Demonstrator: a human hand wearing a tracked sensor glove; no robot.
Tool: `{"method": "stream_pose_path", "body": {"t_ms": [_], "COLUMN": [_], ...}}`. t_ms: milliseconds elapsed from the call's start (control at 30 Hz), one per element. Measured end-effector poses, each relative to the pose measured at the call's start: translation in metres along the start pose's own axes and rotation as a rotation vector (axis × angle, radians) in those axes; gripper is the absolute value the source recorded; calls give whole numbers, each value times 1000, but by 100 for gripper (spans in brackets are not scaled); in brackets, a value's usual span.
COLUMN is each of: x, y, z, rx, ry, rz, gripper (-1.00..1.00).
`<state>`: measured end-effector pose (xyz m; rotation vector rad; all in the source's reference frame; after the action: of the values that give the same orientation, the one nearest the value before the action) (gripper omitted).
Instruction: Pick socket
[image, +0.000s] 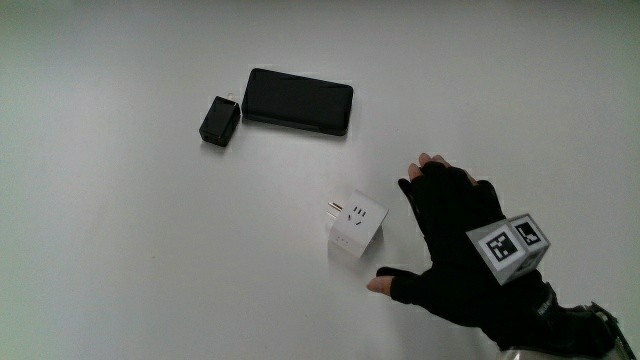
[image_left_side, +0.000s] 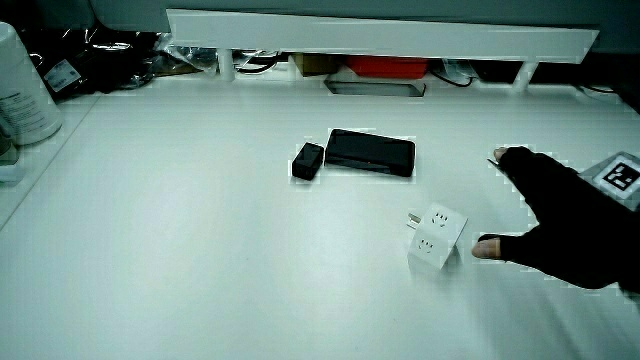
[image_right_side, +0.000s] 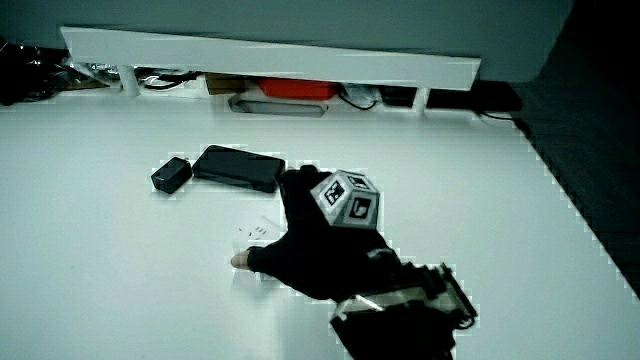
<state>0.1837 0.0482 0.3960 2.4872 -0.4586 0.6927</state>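
While the hand rests low over the white table, its fingers are spread wide and it holds nothing. A small patterned cube sits on the back of the black glove. The thumb points out one way and the other fingers reach out another way, so the hand makes an open shape. Just beside that open shape lies the socket, close to the thumb tip but not touching it as far as I can tell. It is a small white block with plug holes on its faces and little metal pins sticking out of the side turned away from the hand. In a side view the socket sits tipped a little on the table, and in a side view the glove hides most of the socket. I think the socket is hard plastic, so it will not bend or squash. It looks light enough to lift with a pinch. Its sides look smooth, so it could slip, and a firm squeeze would help. The best place to hold it is likely on two flat sides, thumb on one and fingers on the other, keeping off the pins. Farther from the person lie a black flat box and a small black plug, side by side, well apart from the socket.
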Motion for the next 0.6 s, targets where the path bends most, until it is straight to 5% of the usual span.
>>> {"method": "stream_pose_path", "body": {"t_ms": [167,267,600], "x": [-1,4,9], "y": [24,38,74], "z": [-10,-19,-55], "rx": [-43,-107,-185], "ry": [28,35,85], "rz": [-16,-72,-94], "gripper": [0,0,0]}}
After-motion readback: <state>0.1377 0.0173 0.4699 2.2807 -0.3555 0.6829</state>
